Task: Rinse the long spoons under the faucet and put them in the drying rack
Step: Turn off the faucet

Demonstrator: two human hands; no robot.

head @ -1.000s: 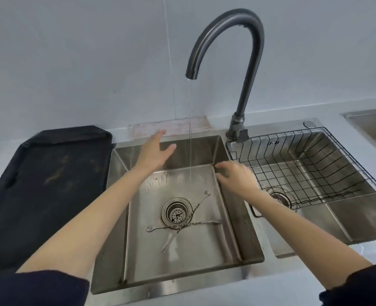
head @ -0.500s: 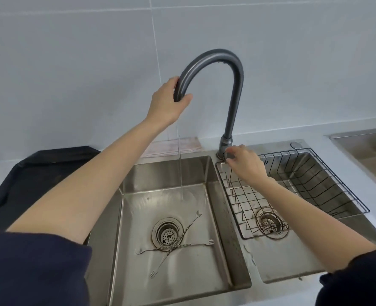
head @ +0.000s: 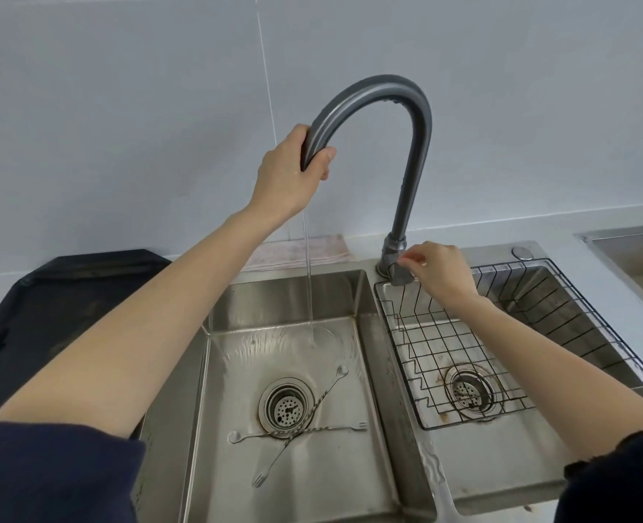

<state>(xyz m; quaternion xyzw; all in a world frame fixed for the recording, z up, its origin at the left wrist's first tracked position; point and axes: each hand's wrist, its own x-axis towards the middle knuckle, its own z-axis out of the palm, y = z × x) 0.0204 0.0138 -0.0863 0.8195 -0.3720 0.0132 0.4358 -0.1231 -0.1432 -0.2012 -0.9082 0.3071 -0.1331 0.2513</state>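
Note:
Two long twisted-handle spoons [head: 300,434] lie crossed on the floor of the left sink basin [head: 365,466], just below its drain. The dark grey gooseneck faucet [head: 406,175] arches over that basin, and a thin stream of water falls from its spout. My left hand [head: 289,175] is closed around the spout end. My right hand [head: 439,271] rests its fingertips on the faucet's handle at the base. The black wire drying rack [head: 539,352] sits in the right basin and holds nothing.
A black tray [head: 59,311] lies on the counter to the left of the sink. A folded pinkish cloth [head: 293,252] lies behind the left basin. Another steel basin edge [head: 629,251] shows at the far right. White tiled wall stands behind.
My left hand rose from over the basin and took hold of the faucet spout. My right hand moved from the basin divider to the faucet handle. The stream has grown a little stronger.

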